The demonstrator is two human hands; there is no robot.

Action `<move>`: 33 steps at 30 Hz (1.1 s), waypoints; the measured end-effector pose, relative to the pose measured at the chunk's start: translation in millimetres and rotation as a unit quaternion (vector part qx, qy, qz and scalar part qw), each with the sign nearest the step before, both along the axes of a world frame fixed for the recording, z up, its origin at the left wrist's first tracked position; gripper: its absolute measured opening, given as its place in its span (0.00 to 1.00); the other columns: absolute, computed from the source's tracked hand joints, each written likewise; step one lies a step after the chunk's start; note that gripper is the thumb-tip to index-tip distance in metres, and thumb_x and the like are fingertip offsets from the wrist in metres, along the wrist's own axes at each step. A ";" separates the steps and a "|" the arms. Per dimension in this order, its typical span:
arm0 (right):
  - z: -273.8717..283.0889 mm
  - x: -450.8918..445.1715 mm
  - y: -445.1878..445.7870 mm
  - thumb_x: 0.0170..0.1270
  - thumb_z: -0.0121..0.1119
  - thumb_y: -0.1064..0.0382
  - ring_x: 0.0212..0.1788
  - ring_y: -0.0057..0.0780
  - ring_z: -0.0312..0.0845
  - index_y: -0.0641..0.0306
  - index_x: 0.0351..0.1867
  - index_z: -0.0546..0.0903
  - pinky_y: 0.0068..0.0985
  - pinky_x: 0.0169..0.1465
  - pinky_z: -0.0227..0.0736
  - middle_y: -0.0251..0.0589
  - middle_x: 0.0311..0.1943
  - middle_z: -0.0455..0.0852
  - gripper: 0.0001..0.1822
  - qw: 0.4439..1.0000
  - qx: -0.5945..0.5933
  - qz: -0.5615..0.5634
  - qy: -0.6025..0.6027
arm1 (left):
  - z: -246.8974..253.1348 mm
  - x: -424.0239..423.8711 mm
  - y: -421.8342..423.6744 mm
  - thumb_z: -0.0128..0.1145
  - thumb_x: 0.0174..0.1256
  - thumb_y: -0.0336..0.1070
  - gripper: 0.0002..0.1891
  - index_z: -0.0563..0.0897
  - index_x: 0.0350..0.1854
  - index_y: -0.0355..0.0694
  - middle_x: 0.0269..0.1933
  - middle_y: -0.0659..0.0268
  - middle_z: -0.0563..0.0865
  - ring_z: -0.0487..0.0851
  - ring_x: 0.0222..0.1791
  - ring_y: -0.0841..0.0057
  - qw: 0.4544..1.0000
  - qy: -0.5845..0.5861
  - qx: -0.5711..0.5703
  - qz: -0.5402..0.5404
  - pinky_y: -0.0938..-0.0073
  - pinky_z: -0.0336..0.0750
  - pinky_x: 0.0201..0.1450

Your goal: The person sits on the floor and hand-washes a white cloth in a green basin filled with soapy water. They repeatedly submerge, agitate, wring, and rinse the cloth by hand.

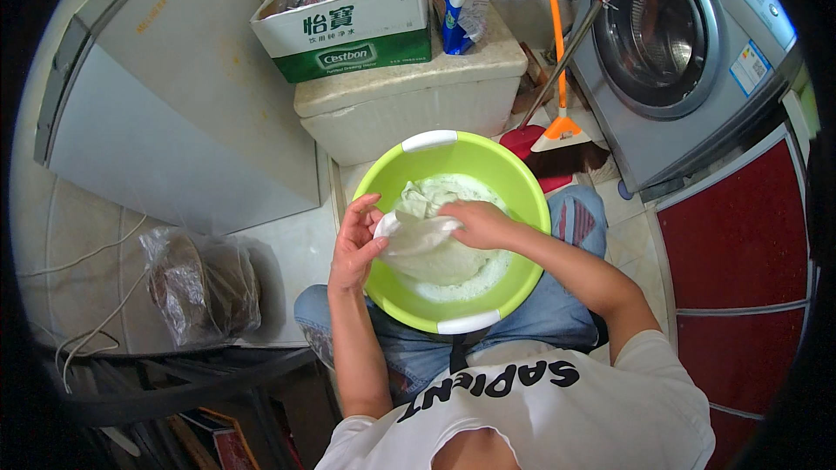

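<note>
A wet whitish cloth [424, 235] is partly raised over soapy water [450, 290] in a lime-green plastic basin [529, 196] with white grips. The raised part stretches between both hands. My left hand [356, 245] has its edge between thumb and fingers, at the basin's left side. Reaching in from the right, my right hand [480, 223] grips the other end, knuckles up. More of the cloth lies bunched in the suds beyond the hands. The basin sits at my lap between my jeans-clad legs.
Behind the basin, a pale chest [405, 111] bears a Cestbon carton [353, 39] and a detergent bag [460, 6]. A broom [565, 134] and red dustpan [519, 140] stand near a front-loading washing machine [653, 32]. Left are a white appliance [196, 111] and a plastic-wrapped bundle [202, 287].
</note>
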State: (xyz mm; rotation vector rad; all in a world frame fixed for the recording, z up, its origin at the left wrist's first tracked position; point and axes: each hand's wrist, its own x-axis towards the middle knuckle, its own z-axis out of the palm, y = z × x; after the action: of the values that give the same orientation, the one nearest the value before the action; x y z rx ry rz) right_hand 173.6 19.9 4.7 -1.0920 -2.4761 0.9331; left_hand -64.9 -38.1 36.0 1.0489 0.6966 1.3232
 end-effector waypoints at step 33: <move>-50.4 7.3 29.2 0.50 0.60 0.58 0.39 0.40 0.79 0.63 0.43 0.79 0.32 0.45 0.72 0.48 0.36 0.83 0.18 0.986 -0.139 0.091 0.025 | -17.7 10.3 5.8 0.49 0.64 0.26 0.04 0.77 0.36 0.37 0.29 0.77 0.73 0.67 0.29 0.89 0.971 0.140 -0.024 0.195 0.87 0.61 0.32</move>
State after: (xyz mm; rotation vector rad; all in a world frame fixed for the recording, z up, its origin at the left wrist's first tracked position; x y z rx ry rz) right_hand 180.9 49.1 -45.7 -0.9169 -2.4886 1.3762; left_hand -54.6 -32.3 18.3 1.1062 1.1889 1.4954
